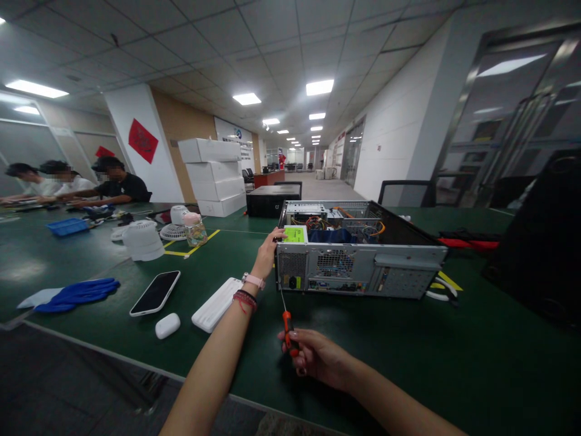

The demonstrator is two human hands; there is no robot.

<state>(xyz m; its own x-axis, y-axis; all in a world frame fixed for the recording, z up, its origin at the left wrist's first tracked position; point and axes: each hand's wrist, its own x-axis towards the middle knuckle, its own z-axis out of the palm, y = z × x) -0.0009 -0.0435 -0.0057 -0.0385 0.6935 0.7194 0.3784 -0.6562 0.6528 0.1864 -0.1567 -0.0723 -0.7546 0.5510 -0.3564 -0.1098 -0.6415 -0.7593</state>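
An opened desktop computer case [399,275] lies on its side on the green table, its rear panel facing me. Inside its left end sits a power supply with a bright green label [295,234]. My left hand [267,251] grips the case's near left top corner, fingers curled over the edge beside that label. Lower down, my right hand [318,356] is closed around the orange and black handle of a screwdriver [287,327]. The screwdriver's thin shaft points up and away, its tip by the lower left corner of the rear panel. Whether it touches a screw is too small to tell.
Left of my arm lie a white power bank [216,304], an earbud case [167,326], a phone [155,293] and blue gloves [79,295]. Farther back stand small white fans [143,239], a jar [195,230] and white boxes [213,175]. People sit at far left.
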